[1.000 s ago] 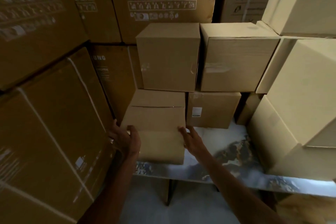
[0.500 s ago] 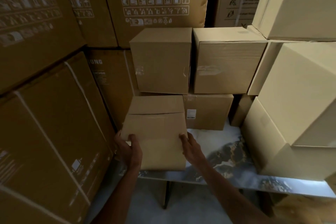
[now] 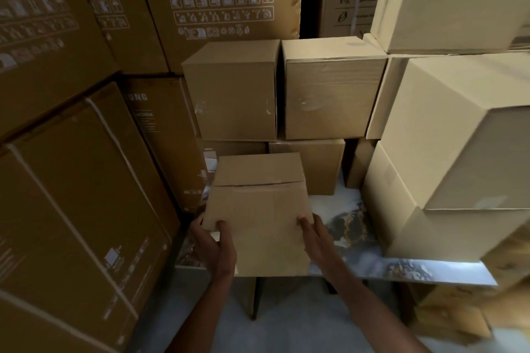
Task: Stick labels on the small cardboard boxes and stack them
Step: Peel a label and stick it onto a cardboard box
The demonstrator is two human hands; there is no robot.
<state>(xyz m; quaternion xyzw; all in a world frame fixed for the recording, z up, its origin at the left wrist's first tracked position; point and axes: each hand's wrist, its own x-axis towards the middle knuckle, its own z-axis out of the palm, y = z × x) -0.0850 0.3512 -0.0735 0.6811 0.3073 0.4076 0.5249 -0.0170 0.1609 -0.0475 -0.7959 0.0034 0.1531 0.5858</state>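
Storeroom or warehouse corner. Large brown shipping cartons [image 3: 71, 180] with printed handling symbols [image 3: 223, 13] stacked high on the left and behind. Paler cartons [image 3: 459, 129] piled right. Small plain cardboard boxes [image 3: 329, 94] stacked on a marbled tabletop [image 3: 358, 238]. Dim light, bare grey floor [image 3: 286, 324].

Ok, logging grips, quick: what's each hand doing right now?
Left hand: grips the small cardboard box at its left side.
Right hand: holds the same box's right side.

L hand [image 3: 213, 241] thumb curled gripping, R hand [image 3: 314, 233] fingers gripping, both forearms extended fwd
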